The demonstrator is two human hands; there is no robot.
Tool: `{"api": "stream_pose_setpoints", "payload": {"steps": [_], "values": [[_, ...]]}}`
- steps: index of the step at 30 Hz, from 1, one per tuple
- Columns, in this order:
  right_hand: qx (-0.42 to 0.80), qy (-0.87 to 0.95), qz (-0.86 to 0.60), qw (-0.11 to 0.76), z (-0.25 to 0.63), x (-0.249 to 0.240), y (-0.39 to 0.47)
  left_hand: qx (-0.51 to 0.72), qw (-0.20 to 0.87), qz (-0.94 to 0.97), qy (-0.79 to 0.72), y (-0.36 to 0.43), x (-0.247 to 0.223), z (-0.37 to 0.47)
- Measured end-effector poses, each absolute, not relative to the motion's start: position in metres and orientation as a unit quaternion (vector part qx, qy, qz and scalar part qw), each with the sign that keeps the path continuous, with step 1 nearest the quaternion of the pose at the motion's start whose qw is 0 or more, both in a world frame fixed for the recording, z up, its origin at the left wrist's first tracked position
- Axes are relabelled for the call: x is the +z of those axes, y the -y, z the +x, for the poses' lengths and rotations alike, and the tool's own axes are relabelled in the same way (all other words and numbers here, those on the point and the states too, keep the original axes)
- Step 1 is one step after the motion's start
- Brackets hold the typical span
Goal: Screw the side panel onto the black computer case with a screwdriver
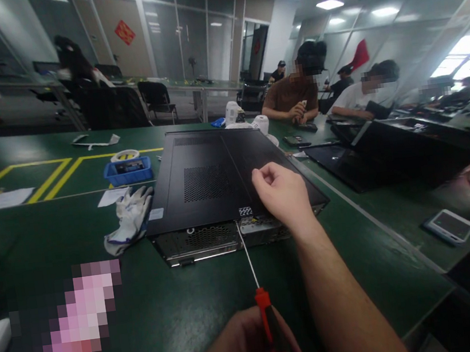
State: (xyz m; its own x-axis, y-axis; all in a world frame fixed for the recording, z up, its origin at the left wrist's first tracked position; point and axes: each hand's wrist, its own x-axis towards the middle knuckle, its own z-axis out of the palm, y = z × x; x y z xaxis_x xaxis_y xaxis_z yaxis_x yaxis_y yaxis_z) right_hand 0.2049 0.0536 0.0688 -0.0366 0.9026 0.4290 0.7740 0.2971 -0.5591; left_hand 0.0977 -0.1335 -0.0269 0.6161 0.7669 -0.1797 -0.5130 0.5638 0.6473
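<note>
A black desktop computer case (206,151) lies flat on the green table, its rear edge with vents and metal parts facing me. My left hand (257,343) is closed round the red and black handle of a screwdriver (249,260). The screwdriver's long thin shaft points away from me, its tip at the case's rear edge near the middle, by a small checkered label (245,211). Over the right part of the case's top panel, my right hand (282,190) is curled closed. Whether anything is inside its fingers is hidden.
Left of the case are white work gloves (130,218) and a blue bin (128,171) with a tape roll (125,156) by it. Rightward are another open black case (404,148) and a phone-like device (449,227). Co-workers (294,96) sit across and beside.
</note>
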Motion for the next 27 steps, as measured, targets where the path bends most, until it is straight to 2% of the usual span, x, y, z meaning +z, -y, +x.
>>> {"api": "stream_pose_setpoints", "payload": {"steps": [4,12,21,27], "values": [[0.082,0.717,-0.585,0.369,0.206,0.067,-0.055,0.382,0.839,0.298,-0.247,0.129,-0.035,0.1],[0.09,0.716,-0.584,0.372,0.205,0.068,-0.054,0.388,0.872,0.246,-0.169,0.134,-0.031,0.098],[0.09,0.713,-0.588,0.371,0.205,0.069,-0.053,0.395,0.838,0.303,-0.224,0.132,-0.033,0.103],[0.088,0.717,-0.58,0.377,0.206,0.067,-0.055,0.374,0.865,0.277,-0.188,0.132,-0.026,0.098]]}}
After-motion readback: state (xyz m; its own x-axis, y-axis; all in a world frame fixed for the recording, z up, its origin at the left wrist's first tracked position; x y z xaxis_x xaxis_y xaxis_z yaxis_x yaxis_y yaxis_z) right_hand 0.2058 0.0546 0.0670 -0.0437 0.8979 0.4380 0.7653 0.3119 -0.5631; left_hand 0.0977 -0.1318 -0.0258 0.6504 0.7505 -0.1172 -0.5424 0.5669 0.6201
